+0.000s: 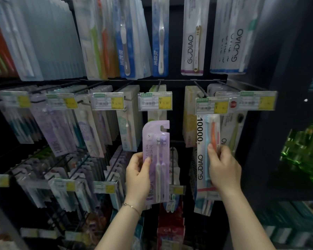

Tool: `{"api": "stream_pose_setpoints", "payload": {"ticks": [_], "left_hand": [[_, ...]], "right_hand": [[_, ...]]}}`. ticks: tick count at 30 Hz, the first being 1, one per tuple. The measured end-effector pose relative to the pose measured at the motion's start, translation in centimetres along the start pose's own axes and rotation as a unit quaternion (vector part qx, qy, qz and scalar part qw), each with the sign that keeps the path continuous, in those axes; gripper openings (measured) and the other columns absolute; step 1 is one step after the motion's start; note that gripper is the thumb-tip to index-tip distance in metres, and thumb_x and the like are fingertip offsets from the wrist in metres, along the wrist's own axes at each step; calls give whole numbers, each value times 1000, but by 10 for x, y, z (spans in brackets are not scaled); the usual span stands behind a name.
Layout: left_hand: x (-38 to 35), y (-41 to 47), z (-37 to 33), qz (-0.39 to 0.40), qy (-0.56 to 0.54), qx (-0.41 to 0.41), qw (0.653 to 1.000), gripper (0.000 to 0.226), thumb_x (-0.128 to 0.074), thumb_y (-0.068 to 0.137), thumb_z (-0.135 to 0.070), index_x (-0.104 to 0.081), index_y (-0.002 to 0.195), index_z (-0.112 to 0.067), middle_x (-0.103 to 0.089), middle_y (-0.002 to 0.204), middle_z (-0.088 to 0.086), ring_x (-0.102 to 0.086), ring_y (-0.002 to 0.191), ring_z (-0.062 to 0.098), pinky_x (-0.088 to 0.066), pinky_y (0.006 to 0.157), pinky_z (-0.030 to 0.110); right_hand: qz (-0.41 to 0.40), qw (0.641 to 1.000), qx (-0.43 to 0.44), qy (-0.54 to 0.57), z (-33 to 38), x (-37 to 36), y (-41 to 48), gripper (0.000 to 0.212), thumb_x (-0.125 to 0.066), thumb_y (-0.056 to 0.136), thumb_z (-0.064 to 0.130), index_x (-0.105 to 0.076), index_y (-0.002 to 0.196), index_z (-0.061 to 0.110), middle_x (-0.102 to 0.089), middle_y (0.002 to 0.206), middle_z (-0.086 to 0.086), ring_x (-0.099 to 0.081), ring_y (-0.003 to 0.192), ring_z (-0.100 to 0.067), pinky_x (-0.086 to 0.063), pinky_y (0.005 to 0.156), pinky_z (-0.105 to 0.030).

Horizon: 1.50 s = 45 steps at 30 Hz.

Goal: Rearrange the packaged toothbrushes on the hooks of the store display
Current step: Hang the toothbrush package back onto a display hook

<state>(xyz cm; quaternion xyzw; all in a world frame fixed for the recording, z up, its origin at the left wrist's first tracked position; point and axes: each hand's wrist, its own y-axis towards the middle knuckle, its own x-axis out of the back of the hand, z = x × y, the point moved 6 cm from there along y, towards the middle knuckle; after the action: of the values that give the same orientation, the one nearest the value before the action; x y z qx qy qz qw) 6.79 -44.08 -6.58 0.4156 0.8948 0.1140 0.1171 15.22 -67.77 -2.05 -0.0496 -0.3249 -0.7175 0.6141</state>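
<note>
Left hand [136,175] pinched a lilac pack [152,134], held free (likely for rehanging). Right hand [224,168] gripped a white pack [201,141], probably steadying it.

The left hand [136,175] held the twin-brush pack [156,159] upright in front of the middle row of hooks [199,90], just below a price tag [155,101]. To its right the right hand [223,170] gripped the pack marked 10000 [203,150] (its top hidden behind another tag [212,105]). An upper row of packs [159,37] hung above, a lower row [76,183] below; bottles [307,150] stood far right on a shelf
</note>
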Motion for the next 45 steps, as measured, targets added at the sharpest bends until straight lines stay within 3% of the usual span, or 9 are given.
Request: {"api": "stream_pose_setpoints", "payload": {"ticks": [8,13,15,19,21,25,31,35,45], "left_hand": [[-4,2,-1,2,-6,-2,1000,13,-55,101,-14,-65,107,-21,-73,100,-7,-69,95,6,-55,84,27],[-4,5,0,-1,-7,-1,1000,14,-56,101,-14,-65,105,-24,-73,97,-10,-69,93,7,-55,83,27],[-4,5,0,1,-8,1,1000,14,-55,101,-15,-65,104,-25,-73,96,-11,-69,94,7,-55,83,27],[-6,6,1,2,-5,0,1000,14,-56,101,-15,-66,103,-24,-73,97,-8,-69,94,8,-55,84,30],[-7,5,1,2,-5,-3,1000,13,-56,101,-15,-65,102,-24,-73,97,-7,-69,93,8,-55,84,30],[-11,3,-1,3,-8,-3,1000,14,-56,101,-13,-65,101,-24,-72,96,-6,-69,90,6,-54,81,26],[-15,2,-4,14,2,-13,1000,12,-56,101,-14,-65,104,-20,-72,99,-5,-68,92,5,-53,81,23],[-17,1,-9,20,3,-19,1000,12,-55,101,-14,-64,103,-22,-72,100,-6,-68,92,3,-53,79,20],[-17,-3,-3,30,6,-9,999,11,-57,101,-20,-66,104,-25,-73,95,-12,-69,93,8,-57,86,34]], "right_hand": [[-10,1000,16,-22,2,-5,-2,41,-33,102,52,-47,92,14,-52,80,5,-47,71,-21,-31,66,-35],[-2,1000,6,-28,8,-1,-3,46,-28,101,55,-49,90,16,-49,76,9,-40,62,-3,-29,57,-32],[-7,999,-5,-36,10,2,-2,47,-27,100,55,-52,91,16,-51,76,7,-38,62,1,-28,55,-22],[-20,992,-23,-123,13,7,-2,74,-31,72,88,-50,91,18,-55,77,5,-49,60,-10,-29,48,-24],[-29,986,-34,-163,13,8,-2,81,-41,63,94,-48,93,19,-56,80,4,-54,65,-18,-32,49,-27],[-63,980,-48,-183,12,9,-4,73,-60,68,82,-45,99,18,-59,89,-1,-52,71,-23,-38,59,-30],[-133,972,-30,-190,14,15,-10,71,-70,71,69,-45,106,12,-52,90,-1,-61,78,-30,-35,61,-31],[-151,972,-5,-177,17,19,-13,64,-65,73,69,-51,102,14,-60,86,-1,-48,65,-21,-33,57,-28],[-159,971,30,-175,18,15,-30,66,-66,70,72,-48,103,16,-61,80,1,-62,65,-29,-39,57,-28]]}}
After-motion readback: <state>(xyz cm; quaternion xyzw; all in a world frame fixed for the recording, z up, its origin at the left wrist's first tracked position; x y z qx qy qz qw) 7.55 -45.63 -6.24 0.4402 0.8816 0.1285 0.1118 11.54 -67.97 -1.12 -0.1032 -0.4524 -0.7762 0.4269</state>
